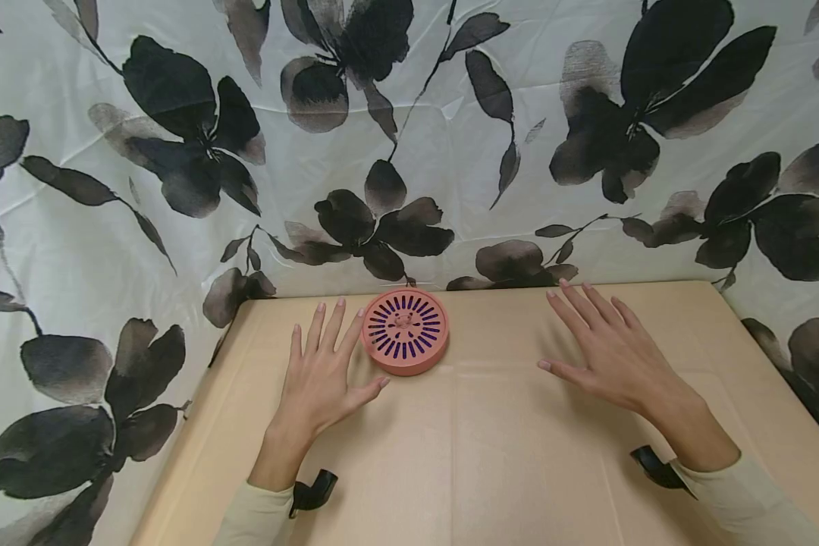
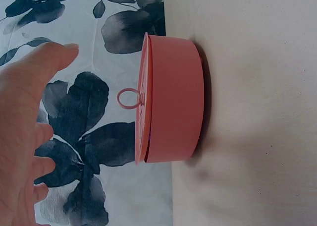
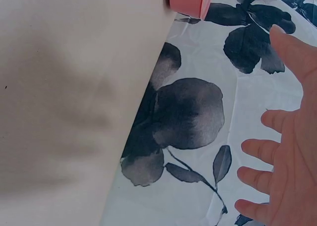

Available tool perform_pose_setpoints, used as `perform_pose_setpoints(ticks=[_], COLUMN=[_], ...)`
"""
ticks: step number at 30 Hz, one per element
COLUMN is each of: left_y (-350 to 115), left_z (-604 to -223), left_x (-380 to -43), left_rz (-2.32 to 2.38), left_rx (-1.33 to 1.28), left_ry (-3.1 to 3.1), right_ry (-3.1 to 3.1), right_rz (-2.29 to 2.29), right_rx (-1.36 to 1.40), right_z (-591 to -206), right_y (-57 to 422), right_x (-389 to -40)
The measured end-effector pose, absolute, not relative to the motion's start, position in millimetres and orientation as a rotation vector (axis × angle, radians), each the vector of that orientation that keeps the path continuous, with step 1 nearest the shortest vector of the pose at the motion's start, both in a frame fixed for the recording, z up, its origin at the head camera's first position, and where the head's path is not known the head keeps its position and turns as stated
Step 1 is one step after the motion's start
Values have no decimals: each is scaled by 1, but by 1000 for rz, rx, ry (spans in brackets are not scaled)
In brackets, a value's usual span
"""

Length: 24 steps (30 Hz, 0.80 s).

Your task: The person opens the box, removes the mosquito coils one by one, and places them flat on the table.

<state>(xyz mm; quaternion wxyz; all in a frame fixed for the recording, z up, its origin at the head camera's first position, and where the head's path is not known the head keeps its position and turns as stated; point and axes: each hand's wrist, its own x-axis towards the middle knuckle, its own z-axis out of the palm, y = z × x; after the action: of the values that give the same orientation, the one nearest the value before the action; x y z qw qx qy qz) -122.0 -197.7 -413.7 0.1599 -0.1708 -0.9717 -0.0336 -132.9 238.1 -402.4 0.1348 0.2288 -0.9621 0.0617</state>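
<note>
A round coral-pink tin (image 1: 406,326) stands at the table's far edge, its lid cut with slots in a ring like a mosquito coil holder. In the left wrist view, a small ring pull (image 2: 129,98) rises from the lid, and the lid's rim shows a thin dark gap at one side. Just left of the tin is my left hand (image 1: 319,383), its fingers spread and holding nothing. My right hand (image 1: 614,364) hovers over the table's right half, well apart from the tin, also with spread fingers and nothing in them.
The pale wooden table (image 1: 491,455) ends at the back against a white cloth (image 1: 444,144) with dark flowers, which also hangs along the left and right sides. A black wrist camera (image 1: 314,491) sits on the left cuff, another black camera (image 1: 658,466) on the right.
</note>
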Motion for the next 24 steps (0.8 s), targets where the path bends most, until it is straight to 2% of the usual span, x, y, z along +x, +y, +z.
perform_pose_setpoints(ticks=[24], left_y=[-198], left_z=[-411], left_x=[-119], left_rz=[-128], left_rx=[-499], left_ry=[-2773], right_ry=[-2768], right_rz=[174], right_rx=[681], right_z=[-405], right_y=[244], right_x=[-130])
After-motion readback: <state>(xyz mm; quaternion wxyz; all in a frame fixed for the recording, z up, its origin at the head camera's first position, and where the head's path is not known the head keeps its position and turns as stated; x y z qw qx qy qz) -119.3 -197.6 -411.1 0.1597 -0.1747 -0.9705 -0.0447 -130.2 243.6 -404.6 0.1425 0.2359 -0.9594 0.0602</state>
